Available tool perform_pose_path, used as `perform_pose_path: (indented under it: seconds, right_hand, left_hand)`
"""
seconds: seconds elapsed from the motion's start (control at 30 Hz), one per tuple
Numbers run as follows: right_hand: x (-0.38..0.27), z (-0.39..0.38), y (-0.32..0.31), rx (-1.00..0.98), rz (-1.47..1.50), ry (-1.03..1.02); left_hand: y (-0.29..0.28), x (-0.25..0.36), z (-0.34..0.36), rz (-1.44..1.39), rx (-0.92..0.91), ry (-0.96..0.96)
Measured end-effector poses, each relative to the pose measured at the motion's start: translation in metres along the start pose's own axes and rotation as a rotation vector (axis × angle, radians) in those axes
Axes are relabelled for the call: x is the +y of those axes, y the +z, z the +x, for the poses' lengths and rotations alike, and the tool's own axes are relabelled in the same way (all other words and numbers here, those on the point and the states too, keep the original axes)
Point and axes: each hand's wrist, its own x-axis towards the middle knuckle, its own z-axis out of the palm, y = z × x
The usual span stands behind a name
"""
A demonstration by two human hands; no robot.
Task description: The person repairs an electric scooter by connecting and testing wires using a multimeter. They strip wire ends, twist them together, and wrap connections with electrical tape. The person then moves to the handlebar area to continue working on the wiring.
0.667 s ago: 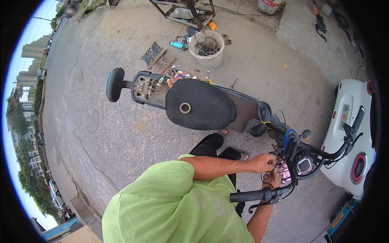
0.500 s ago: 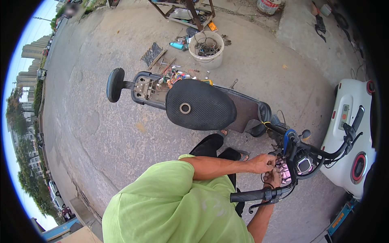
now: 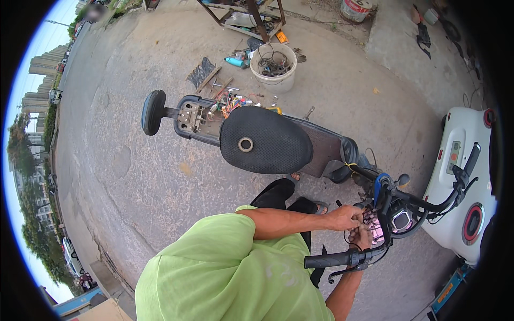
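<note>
Beside the front of a scooter, my left hand (image 3: pixel 348 217) and my right hand (image 3: pixel 361 236) are close together, fingers closed in a pinch. What they pinch is too small to make out. A thin black cable (image 3: pixel 346 242) loops beside my right hand. Just past the fingers is a pink part (image 3: pixel 376 229) with dark wires over it, below the black handlebar (image 3: pixel 417 200). The left-over-right hands sit between this part and the near rubber grip (image 3: pixel 327 259). A round-cornered display (image 3: pixel 401 219) is mounted on the far side of the pink part.
The scooter's black seat (image 3: pixel 265 142) carries a metal ring (image 3: pixel 246 144); colourful wires (image 3: pixel 233 101) spill out behind it. Beyond stand a white bucket (image 3: pixel 273 80) of cables and a metal rack (image 3: pixel 251 24). A white vehicle (image 3: pixel 455 166) is close on the right.
My hands stay almost in place, with small finger movements. A short dark tip now shows beside my left wrist. The view has shifted slightly.
</note>
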Motion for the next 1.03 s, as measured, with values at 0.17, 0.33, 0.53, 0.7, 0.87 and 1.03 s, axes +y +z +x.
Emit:
perform_pose_path:
  seconds: [0.17,0.33,0.53,0.7,0.87,1.03]
  right_hand:
    - [0.001,0.002,-0.001,-0.021,0.002,-0.021]
    - [-0.005,-0.004,0.014,-0.009,0.038,-0.058]
    - [-0.001,-0.002,0.012,0.009,0.094,-0.075]
    - [0.002,-0.002,0.011,0.037,0.137,-0.051]
    - [0.005,0.003,0.004,-0.011,0.163,-0.004]
    - [-0.015,-0.002,0.022,-0.053,0.199,-0.063]
  left_hand:
    - [-0.003,0.005,-0.002,-0.059,0.006,0.001]
    - [0.002,-0.004,0.003,-0.123,0.035,0.034]
    - [0.0,-0.002,0.004,-0.123,0.027,0.037]
    - [0.0,0.001,0.001,-0.147,0.006,0.036]
    - [0.004,-0.019,0.007,-0.103,0.023,0.096]
    - [0.0,-0.025,0.018,-0.34,-0.031,-0.074]
